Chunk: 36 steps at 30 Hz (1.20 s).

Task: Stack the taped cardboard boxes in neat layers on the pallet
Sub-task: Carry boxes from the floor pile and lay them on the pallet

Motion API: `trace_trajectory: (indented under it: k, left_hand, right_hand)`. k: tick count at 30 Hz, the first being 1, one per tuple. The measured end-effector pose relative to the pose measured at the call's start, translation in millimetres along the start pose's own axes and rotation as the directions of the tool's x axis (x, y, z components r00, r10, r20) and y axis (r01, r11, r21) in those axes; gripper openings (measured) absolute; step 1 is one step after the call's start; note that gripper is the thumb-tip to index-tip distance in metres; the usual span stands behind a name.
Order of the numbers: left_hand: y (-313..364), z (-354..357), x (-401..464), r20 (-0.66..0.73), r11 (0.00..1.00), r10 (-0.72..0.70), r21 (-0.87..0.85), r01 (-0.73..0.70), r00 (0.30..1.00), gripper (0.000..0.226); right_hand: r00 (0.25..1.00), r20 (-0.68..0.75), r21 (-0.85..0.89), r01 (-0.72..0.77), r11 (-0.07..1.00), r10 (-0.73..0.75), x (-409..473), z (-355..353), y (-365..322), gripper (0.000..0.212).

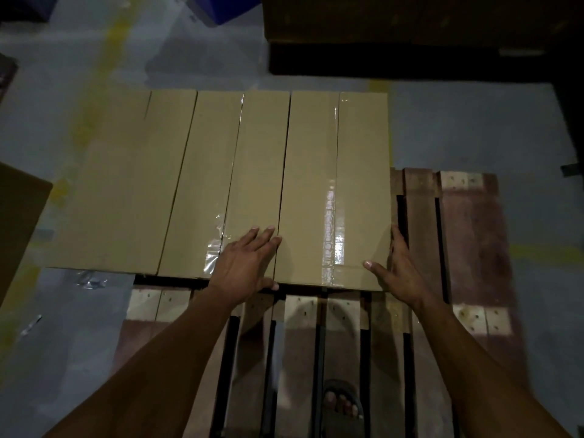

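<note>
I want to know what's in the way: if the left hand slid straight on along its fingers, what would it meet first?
Nothing, as far as the picture shows. The left hand lies flat on the middle box, fingers pointing away and slightly right toward the seam with the rightmost box; ahead is only flat cardboard, though small height steps are hard to judge.

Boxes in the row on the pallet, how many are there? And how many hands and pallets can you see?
Cardboard boxes in the row: 3
Hands: 2, left hand and right hand
Pallet: 1
Total: 6
</note>
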State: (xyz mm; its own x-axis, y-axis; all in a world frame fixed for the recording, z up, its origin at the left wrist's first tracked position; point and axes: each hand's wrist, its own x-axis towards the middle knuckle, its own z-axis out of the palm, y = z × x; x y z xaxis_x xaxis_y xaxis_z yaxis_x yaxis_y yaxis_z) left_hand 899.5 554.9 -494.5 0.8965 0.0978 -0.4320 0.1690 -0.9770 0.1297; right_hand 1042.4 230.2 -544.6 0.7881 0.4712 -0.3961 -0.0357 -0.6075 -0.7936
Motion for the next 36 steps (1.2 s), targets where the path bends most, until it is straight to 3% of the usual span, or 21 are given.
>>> trace_trajectory:
  k: [8,13,17,24,30,36]
  left_hand:
    - [13.3,-7.7,-3.2,0.049,0.999,-0.037,0.020,0.036,0.998,0.115]
    - [34.5,-15.1,-19.2,0.106,0.984,-0.068,-0.159,0.085,0.992,0.111]
    - [43.0,-33.8,-51.2,0.082,0.965,-0.089,-0.241,0.107,0.993,0.099]
    - [27.8,-108.9,-138.5,-0.060,0.947,-0.164,-0.288,0.140,0.985,0.079]
    - [-7.8,-188.3,-259.4,-0.178,0.914,-0.222,-0.379,0.141,0.959,0.071]
    - [-70.6,-254.1,-427.2,-0.251,0.839,-0.423,-0.471,0.272,0.871,0.061]
  right_hand:
    - [0.998,0.020,-0.118,-0.063,0.991,0.066,0.4,-3.8,-9.1,0.111]
    - [0.992,-0.034,-0.432,-0.127,0.893,0.125,-24.6,12.1,-38.8,0.088]
    - [0.999,0.020,-0.565,-0.014,0.825,0.030,-62.3,24.8,-68.6,0.066]
    - [0.993,0.066,-0.473,0.116,0.873,-0.096,-125.2,30.4,-164.4,0.061]
    - [0.966,0.061,-0.427,0.252,0.868,-0.250,-190.3,42.8,-285.4,0.057]
    - [0.925,0.126,-0.423,0.377,0.824,-0.359,-286.0,92.4,-419.6,0.049]
